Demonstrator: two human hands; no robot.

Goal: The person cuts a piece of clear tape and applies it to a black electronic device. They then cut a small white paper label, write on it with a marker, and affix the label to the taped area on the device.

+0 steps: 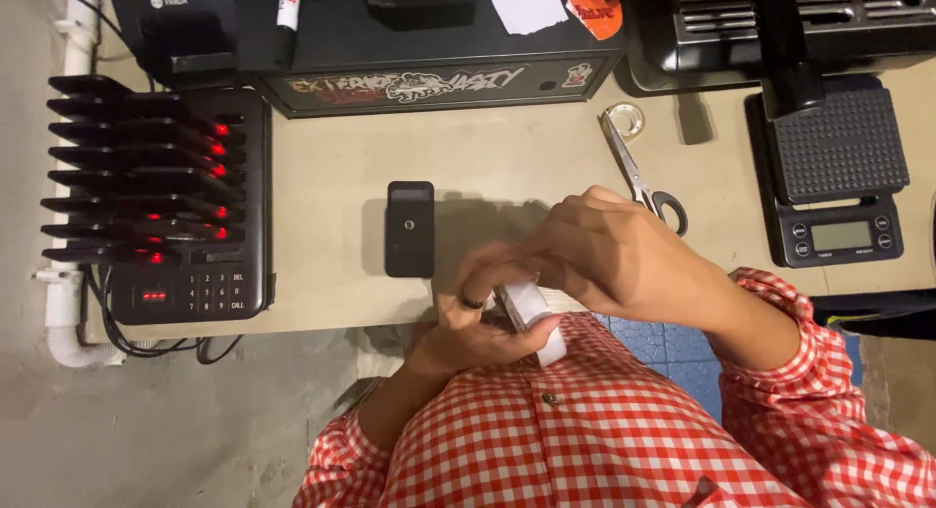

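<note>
My left hand [478,328], a dark ring on one finger, cups a small white roll [531,308] from below, close to my red-and-white checked shirt. My right hand [600,250] lies over the top of the same white roll, fingers curled around it. Both hands meet at the front edge of the beige counter [322,176]. Most of the roll is hidden between the fingers.
A small black device [409,228] lies on the counter just left of my hands. Scissors [639,176] and a tape ring [627,118] lie behind them. A black pager rack with red lights [156,191] stands at left, a digital scale [838,176] at right.
</note>
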